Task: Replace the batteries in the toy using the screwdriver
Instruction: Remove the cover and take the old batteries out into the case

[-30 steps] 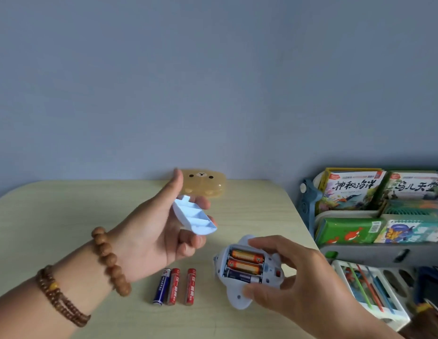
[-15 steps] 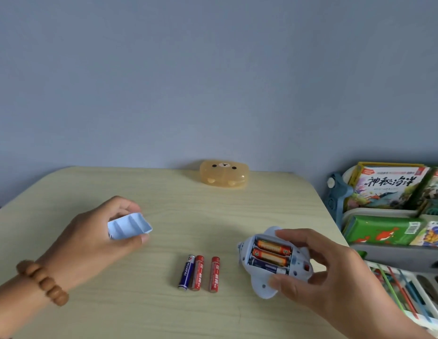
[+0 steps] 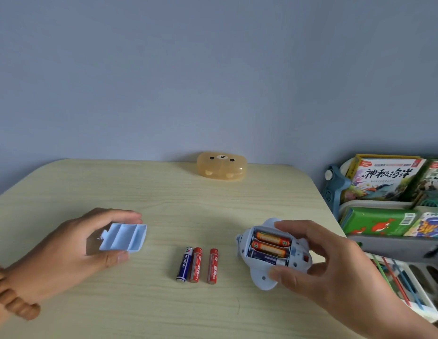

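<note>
The left hand (image 3: 73, 250), lowered from a second ago, pinches the battery cover (image 3: 123, 238) down at the wooden table (image 3: 164, 204), with three loose batteries (image 3: 197, 264) to its right, then the right hand (image 3: 335, 263) gripping the opened toy (image 3: 263, 277), and a grey-blue wall (image 3: 213, 69) beyond.

Left hand (image 3: 73, 253) has lowered the cover (image 3: 123, 238) from mid-air towards the left side of the desk (image 3: 66, 187).
</note>
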`<state>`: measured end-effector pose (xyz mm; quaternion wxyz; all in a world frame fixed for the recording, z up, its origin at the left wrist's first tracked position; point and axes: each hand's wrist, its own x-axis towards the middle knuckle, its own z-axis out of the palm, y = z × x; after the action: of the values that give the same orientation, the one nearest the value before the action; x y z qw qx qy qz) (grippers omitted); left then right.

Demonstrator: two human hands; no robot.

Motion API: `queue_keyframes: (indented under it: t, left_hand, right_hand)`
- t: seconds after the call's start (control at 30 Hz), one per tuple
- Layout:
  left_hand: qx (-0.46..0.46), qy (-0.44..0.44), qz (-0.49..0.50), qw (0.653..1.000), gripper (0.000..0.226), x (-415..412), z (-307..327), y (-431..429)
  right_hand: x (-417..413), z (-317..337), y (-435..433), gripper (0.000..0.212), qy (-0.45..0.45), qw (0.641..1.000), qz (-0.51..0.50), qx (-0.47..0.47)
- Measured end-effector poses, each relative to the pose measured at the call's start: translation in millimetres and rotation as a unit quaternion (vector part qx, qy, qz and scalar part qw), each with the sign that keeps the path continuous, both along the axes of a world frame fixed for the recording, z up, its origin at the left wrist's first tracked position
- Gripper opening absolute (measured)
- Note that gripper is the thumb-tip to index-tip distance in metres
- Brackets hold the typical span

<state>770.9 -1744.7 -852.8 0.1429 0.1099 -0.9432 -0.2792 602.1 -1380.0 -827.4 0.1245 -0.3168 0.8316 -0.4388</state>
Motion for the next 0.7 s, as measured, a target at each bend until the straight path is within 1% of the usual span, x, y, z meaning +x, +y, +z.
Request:
queue_keyframes:
  t: [0.07,0.1,0.2,0.27,0.33,0.4,0.47,0.57,0.6,0.63,0.67,0.7]
  left_hand:
    - [0.017,-0.013,-0.008,1.000,0.061,1,0,0]
    - [0.024,-0.018,-0.012,0.999,0.062,1,1,-1]
    - [0.019,-0.023,-0.013,0.999,0.070,0,1,-6]
    - [0.015,-0.040,-0.020,0.999,0.075,1,1,-10]
    - [0.017,-0.057,-0.021,0.998,0.084,3,1,-15]
    - [-0.001,-0.052,-0.018,0.998,0.089,3,5,-20]
    - [-0.007,-0.017,-0.007,1.000,0.082,-3,21,-15]
    - [0.002,0.089,-0.004,0.996,0.065,-23,53,18]
    - [0.003,0.107,-0.014,0.994,0.060,-31,60,36]
    - [-0.009,0.110,-0.039,0.993,0.057,-38,64,56]
    - [-0.032,0.094,-0.074,0.992,0.056,-43,65,76]
    - [-0.051,0.066,-0.112,0.990,0.061,-49,65,96]
  right_hand:
    - [0,-1,0,0.056,0.001,1.000,-0.001,-0.005]
    - [0,-1,1,0.055,0.001,1.000,0.000,-0.006]
    - [-1,-3,2,0.056,-0.004,1.000,0.003,-0.006]
    - [-2,-3,3,0.058,-0.006,1.000,0.008,-0.005]
    - [-2,-3,3,0.057,-0.009,1.000,0.010,-0.005]
    - [-2,-3,4,0.057,-0.018,1.000,0.010,-0.010]
    - [-2,-3,5,0.057,-0.027,0.999,0.010,-0.016]
    - [-1,-2,4,0.058,-0.031,0.999,0.012,-0.020]
    - [-1,-2,4,0.058,-0.030,0.999,0.014,-0.019]
    - [-2,-1,4,0.058,-0.029,0.999,0.015,-0.017]
    - [-2,0,4,0.058,-0.029,0.999,0.017,-0.013]
    - [-3,1,4,0.058,-0.030,0.999,0.019,-0.009]
